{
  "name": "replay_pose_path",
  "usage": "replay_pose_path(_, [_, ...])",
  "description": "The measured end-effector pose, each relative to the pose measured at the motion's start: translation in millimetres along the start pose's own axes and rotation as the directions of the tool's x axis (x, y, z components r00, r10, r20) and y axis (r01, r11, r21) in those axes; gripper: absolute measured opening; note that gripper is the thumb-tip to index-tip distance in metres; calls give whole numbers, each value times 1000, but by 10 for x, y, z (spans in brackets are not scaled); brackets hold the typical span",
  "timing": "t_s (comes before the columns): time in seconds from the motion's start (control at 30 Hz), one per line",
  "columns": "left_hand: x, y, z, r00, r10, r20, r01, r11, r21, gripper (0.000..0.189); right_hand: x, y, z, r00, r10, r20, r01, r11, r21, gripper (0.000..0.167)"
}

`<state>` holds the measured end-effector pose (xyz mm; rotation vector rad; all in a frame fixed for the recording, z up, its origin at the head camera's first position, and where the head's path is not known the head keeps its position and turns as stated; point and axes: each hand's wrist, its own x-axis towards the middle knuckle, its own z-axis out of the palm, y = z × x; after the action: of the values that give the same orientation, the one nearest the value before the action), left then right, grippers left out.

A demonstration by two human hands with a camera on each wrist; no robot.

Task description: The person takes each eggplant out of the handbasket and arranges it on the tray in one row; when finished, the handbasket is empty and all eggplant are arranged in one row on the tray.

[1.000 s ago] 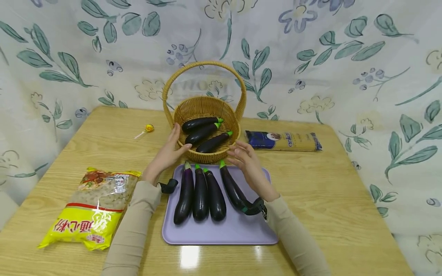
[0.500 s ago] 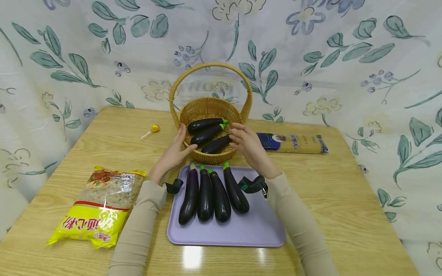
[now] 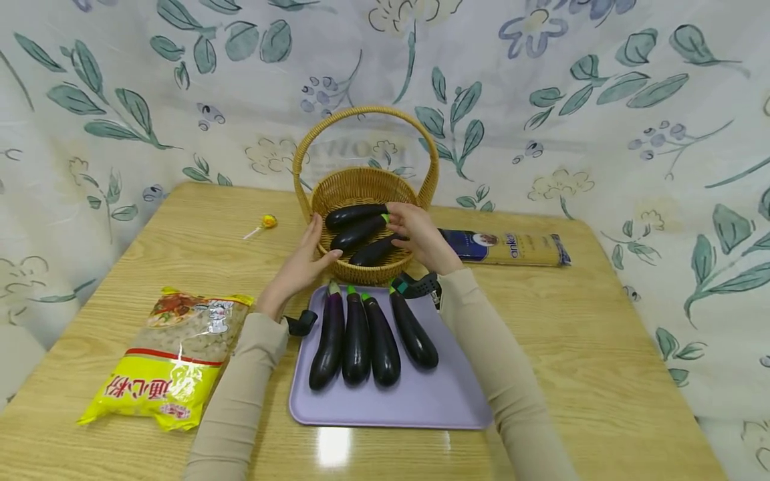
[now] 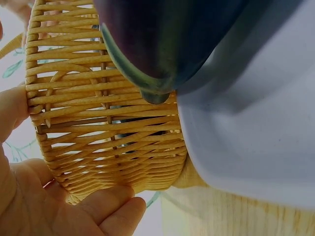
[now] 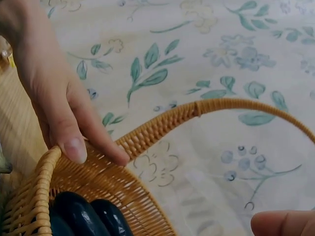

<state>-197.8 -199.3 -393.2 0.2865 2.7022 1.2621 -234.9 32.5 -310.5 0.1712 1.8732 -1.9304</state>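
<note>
A wicker basket [image 3: 365, 272] with a tall arched handle stands at the back of the table, three dark eggplants [image 3: 356, 232] lying in it. My left hand [image 3: 301, 262] grips the basket's left side, thumb at the rim and fingers along the outer wall, as the left wrist view shows with its fingers [image 4: 115, 204] on the weave. Over the basket's right side, my right hand [image 3: 421, 234] reaches in with loosely bent fingers at the green stem ends. Only a thumb [image 5: 285, 223] of it enters the right wrist view. Several eggplants [image 3: 356, 341] lie side by side on a lilac tray [image 3: 448, 404].
A yellow pasta bag [image 3: 162, 361] lies on the left, beside my left forearm. Behind it is a lollipop [image 3: 268, 222]. A spaghetti pack [image 3: 511, 247] lies right of the basket. A floral cloth [image 3: 529, 120] hangs behind the wooden table [image 3: 589, 361].
My right hand has moved from the basket's right rim leftward over the inside, to the eggplants' stem ends. My left hand stays on the basket's left side.
</note>
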Motion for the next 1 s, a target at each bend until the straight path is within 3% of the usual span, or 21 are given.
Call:
replay_pose_path(0.37, [0,-4,7,1000,5,-2,-5,1000,-19,88,227,90,55,996,82,-41,-81,997,20,18])
replay_pose_path(0.47, [1,4,12,1000,17,-2,-17,1000,0,87,251,133,59,994,94,-52,-94,996,6,25])
replay_pose_path(0.63, [-1,8,32,1000,21,-3,-21,1000,17,86,264,197,70,996,81,-47,-82,997,-6,45])
replay_pose_path(0.83, [-24,3,20,1000,17,-14,-17,1000,0,86,259,222,110,995,44,-89,-45,999,-7,51])
replay_pose_path(1.0, [-29,-1,15,1000,15,-16,-15,1000,-7,87,284,228,137,990,61,-126,-56,997,48,53])
